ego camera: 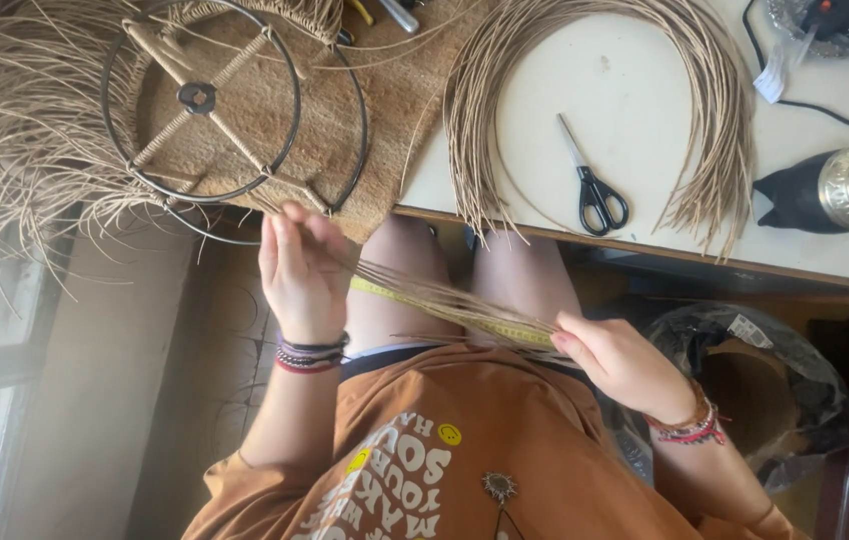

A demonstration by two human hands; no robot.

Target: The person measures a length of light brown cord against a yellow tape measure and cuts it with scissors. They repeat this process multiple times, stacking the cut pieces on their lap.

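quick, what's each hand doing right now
Left hand: closed on one end of a bundle of straw strands and a yellow tape measure.
Right hand: closed, pinching the other end of the strands.

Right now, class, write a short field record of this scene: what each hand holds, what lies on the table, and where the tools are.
left hand: fingers closed on one end of the bundle of strands, over the lap
right hand: pinches the bundle's other end
tape measure: yellow, runs along the bundle
scissors: black handles, shut, lying on the white table
fibre coil: arcs around the scissors
metal ring frame: on the woven mat, loose fibres at its left
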